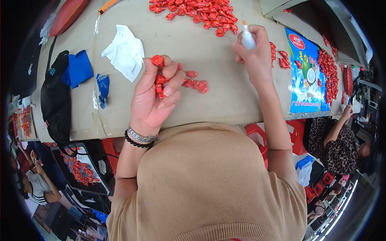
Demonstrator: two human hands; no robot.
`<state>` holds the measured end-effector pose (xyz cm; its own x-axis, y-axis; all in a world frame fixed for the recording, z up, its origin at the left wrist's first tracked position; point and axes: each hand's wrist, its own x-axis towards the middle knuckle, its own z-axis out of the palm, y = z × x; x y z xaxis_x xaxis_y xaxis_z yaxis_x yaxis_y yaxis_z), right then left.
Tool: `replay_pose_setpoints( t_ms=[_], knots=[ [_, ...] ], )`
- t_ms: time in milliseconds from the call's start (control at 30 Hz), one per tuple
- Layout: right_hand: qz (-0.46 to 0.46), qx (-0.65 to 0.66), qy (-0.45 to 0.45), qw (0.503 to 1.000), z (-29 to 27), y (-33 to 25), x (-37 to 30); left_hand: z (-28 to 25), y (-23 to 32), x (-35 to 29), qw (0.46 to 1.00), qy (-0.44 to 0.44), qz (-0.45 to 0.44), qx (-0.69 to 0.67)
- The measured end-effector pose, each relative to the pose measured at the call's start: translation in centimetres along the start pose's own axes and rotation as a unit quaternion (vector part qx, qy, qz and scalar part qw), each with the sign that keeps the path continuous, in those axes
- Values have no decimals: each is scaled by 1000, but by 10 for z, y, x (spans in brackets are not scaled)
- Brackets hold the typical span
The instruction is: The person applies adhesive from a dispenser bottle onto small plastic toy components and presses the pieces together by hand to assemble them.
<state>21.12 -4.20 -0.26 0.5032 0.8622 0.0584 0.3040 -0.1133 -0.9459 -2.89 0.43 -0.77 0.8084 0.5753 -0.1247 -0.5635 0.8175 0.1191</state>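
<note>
Several small glossy red plastic pieces (pixel 159 80) are gripped in my left hand (pixel 155 96), one held up between thumb and forefinger. The fingers curl round the others. My right hand (pixel 257 54), raised over the table, is closed round a small white squeeze bottle (pixel 247 40) with an orange-tipped nozzle pointing away from me. A few more red pieces (pixel 197 85) lie on the table just right of my left hand. Beyond both hands spreads a large heap of red pieces (pixel 205 12).
A crumpled white cloth (pixel 124 52) lies left of centre. Blue cloth scraps (pixel 80 69) and a black bag (pixel 56 98) are at the left. An orange cutter (pixel 108 5) rests at the far edge. Right stands a blue printed sheet (pixel 306 72) beside more red pieces (pixel 329 76). Other people sit at both sides.
</note>
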Motion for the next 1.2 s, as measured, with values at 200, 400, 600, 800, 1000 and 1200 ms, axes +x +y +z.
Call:
replay_pose_setpoints(
  t_ms=[200, 400, 600, 800, 1000, 1200],
  knots=[
    [-150, -294, -25, 943, 8, -5, 19, -3, 6, -3, 999, -18, 18, -21],
    [-102, -199, -167, 960, 16, -26, -5, -7, 15, -4, 998, -26, 32, -42],
    [-146, -223, -236, 934, 38, -24, -24, -3, 27, -4, 997, -44, 49, -51],
    [-159, -277, -230, 919, 44, -25, -29, -2, 29, -7, 995, -58, 63, -45],
    [-169, -352, -132, 911, 29, -16, -26, -4, 16, -8, 998, -36, 60, -3],
    [-185, -336, -121, 916, 18, -12, -26, 11, -5, -3, 989, 31, 61, 128]
  ],
)
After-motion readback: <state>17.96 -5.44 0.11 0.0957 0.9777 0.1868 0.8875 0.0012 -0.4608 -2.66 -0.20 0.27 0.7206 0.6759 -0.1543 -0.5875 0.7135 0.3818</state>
